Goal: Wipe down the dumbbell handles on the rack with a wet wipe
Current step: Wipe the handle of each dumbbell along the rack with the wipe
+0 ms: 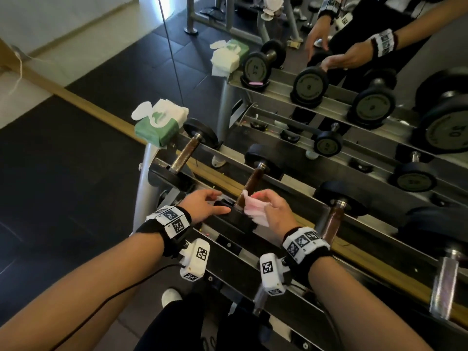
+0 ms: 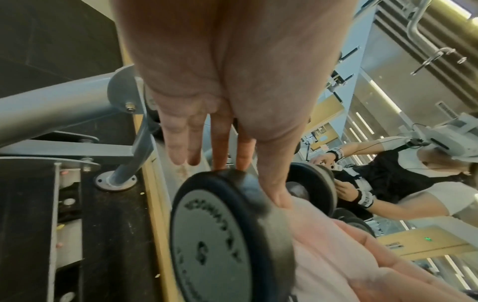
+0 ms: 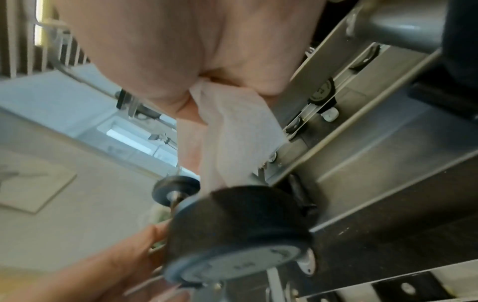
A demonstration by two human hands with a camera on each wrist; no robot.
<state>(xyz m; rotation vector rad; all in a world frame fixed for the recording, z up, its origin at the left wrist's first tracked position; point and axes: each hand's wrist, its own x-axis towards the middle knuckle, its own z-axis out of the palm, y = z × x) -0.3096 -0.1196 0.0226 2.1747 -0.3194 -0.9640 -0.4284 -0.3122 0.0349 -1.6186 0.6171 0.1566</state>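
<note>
Your right hand (image 1: 274,210) pinches the wet wipe (image 1: 253,211) against the dumbbell handle (image 1: 253,183); your left hand (image 1: 205,205), fingers straight, steadies its near weight (image 2: 220,235)

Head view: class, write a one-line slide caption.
Right hand wipes a dumbbell handle with a wet wipe; left hand steadies its weight.

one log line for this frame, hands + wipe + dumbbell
left hand: open, steadying dumbbell near end | right hand: holds wet wipe at handle | wipe pack: open, on rack end
</note>
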